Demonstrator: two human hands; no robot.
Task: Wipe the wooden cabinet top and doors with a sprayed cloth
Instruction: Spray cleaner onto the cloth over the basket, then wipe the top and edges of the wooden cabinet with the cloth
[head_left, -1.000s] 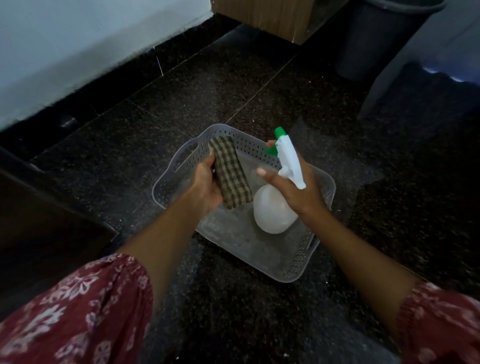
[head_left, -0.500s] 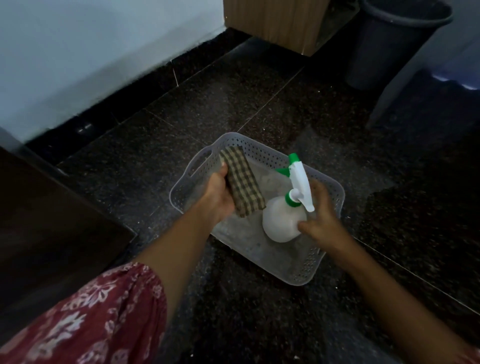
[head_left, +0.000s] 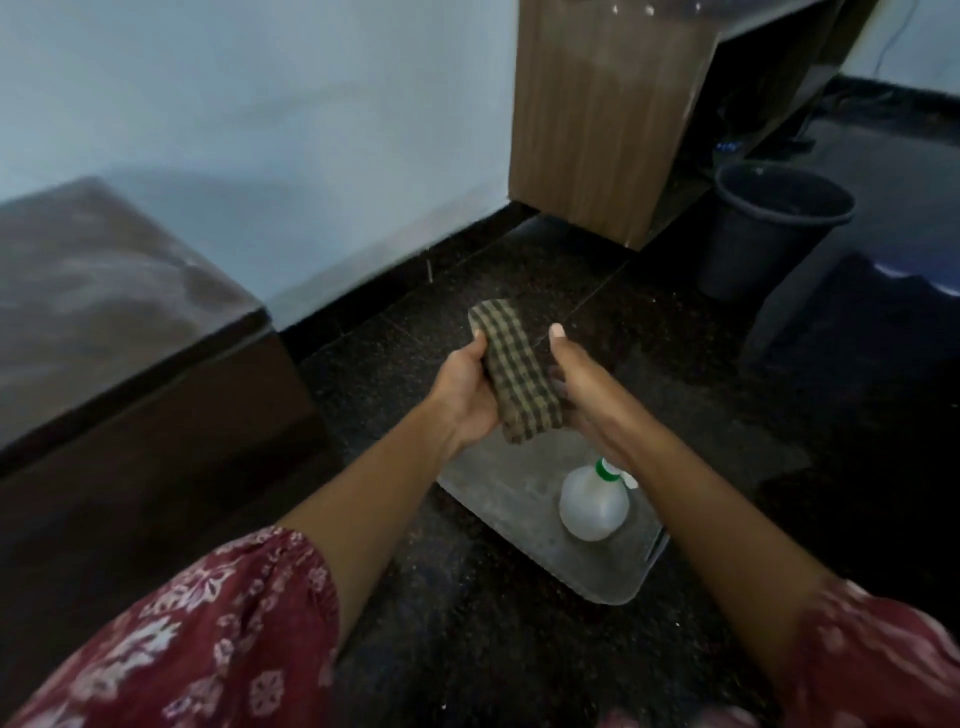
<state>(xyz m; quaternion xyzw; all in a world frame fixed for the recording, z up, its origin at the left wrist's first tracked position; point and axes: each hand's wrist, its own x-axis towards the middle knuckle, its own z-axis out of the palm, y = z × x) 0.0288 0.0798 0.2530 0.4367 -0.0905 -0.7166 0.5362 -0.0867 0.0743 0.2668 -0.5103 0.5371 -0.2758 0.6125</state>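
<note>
Cloth (head_left: 514, 374), checked, folded narrow, gripped by left hand (head_left: 460, 387) fingers; right hand (head_left: 589, 387) fingers hidden, grip unclear.

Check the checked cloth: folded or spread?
Folded: the checked cloth is a narrow, thick strip gripped by the left hand, right hand against it.

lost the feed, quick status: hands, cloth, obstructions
Left hand grips checked cloth; right hand touches it, thumb up. Spray bottle standing in basket. No obstruction seen.
</note>
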